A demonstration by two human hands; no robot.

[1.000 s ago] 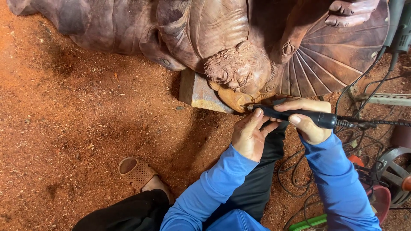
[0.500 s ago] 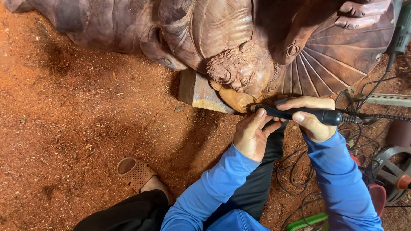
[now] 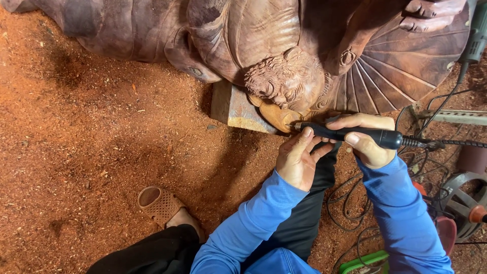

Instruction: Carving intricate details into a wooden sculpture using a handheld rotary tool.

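A large reddish-brown wooden carving point(image 3: 264, 45) lies across the top of the view, with a bearded carved face point(image 3: 279, 83) and a fan-shaped ribbed part point(image 3: 390, 66). My right hand point(image 3: 368, 139) grips a black pen-shaped rotary tool point(image 3: 355, 134) whose tip touches a rounded pale part of the carving point(image 3: 276, 116) below the face. My left hand point(image 3: 299, 160) rests against the tool's front end, fingers steadying it. Both arms wear blue sleeves.
Red sawdust point(image 3: 91, 152) covers the floor. A wooden block point(image 3: 236, 109) props the carving. My sandalled foot point(image 3: 160, 205) is at lower centre. Black cables point(image 3: 350, 203), a green box point(image 3: 365, 261), a round reel point(image 3: 464, 203) and a hanging power tool point(image 3: 474, 40) crowd the right.
The view has shifted slightly. Both hands stay on the tool, its tip still at the rounded part below the carved face.
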